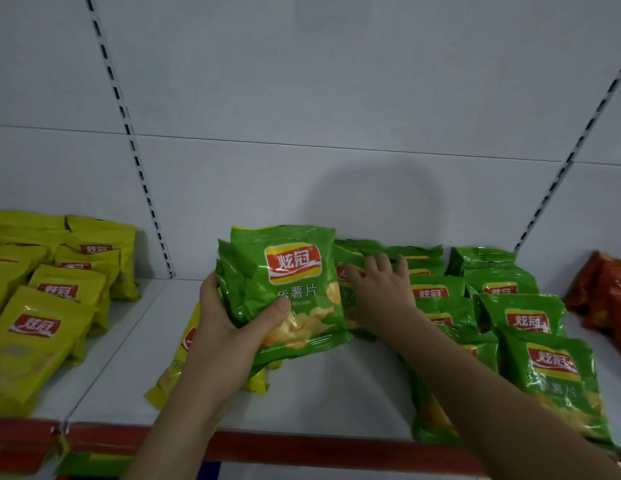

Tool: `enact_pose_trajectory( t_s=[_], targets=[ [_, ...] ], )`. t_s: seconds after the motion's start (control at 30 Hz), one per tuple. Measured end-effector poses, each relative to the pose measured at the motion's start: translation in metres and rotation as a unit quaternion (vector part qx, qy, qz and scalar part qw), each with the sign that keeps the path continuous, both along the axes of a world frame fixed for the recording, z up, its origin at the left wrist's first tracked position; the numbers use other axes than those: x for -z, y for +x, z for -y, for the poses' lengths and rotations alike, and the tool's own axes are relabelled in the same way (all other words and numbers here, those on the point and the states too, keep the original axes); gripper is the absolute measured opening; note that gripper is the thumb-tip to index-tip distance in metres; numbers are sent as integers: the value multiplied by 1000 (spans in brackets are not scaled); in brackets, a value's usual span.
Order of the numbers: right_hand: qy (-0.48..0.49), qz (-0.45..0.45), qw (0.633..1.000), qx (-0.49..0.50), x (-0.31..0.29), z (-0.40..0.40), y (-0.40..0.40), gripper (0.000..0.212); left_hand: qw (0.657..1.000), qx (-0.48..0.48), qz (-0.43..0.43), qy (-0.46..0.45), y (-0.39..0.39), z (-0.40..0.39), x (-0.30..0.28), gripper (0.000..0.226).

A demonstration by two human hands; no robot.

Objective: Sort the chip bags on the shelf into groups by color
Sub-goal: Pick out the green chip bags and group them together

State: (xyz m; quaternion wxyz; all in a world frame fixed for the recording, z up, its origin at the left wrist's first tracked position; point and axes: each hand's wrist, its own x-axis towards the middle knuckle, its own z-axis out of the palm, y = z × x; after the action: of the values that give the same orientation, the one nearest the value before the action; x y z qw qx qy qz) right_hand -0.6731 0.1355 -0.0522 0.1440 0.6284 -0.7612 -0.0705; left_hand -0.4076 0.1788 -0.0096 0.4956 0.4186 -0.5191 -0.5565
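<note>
Against the white back panel [337, 98], with its two slotted uprights, runs a white shelf [337, 393] edged in red along the front. On its left part lie the yellow bags [52, 299], overlapping one another in rows that reach back to the panel. Right of centre the green bags [510, 306] lie in rows of their own, from the front edge back to the panel, the nearest one hanging slightly over the red edge. At the far right sit the red bags [607, 299], just beside the green ones and cut off by the frame edge.

In the middle of the shelf the left hand [229, 327] grasps a green stack [285, 292] of several bags held upright, thumb curled across the front of the foremost bag and fingers behind it. Under that hand and stack lies a lone yellow bag [184, 358], flat on the shelf and mostly hidden, well apart from the yellow group.

The right hand [382, 292] reaches over the green rows just right of the stack, palm down, fingers spread and relaxed; they rest on a green bag behind the stack and curl round nothing. Both forearms come in from the bottom of the view, the right one passing above the nearest green bags.
</note>
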Motion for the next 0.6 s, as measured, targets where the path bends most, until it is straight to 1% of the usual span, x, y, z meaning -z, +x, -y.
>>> enact_pose_trajectory(
  t_s=[0.07,0.1,0.17,0.33,0.47,0.6],
  targets=[
    [-18,-5,1000,-7,7,4,1,77,1000,1,-1,-1,-1,1,0,101],
    [-19,-4,1000,-18,10,4,3,76,1000,2,-2,-1,0,0,0,98],
    [-20,-7,999,-33,13,3,4,79,1000,2,-6,-3,-2,0,-1,92],
    [-50,-32,997,-57,15,8,-1,96,1000,-10,-14,-5,0,0,-3,94],
    [-39,-20,996,-84,20,12,-4,99,1000,-21,-8,-5,3,5,-1,87],
    [-10,-38,996,-76,28,6,-7,103,1000,-5,-5,-16,-3,2,-3,96]
  ],
)
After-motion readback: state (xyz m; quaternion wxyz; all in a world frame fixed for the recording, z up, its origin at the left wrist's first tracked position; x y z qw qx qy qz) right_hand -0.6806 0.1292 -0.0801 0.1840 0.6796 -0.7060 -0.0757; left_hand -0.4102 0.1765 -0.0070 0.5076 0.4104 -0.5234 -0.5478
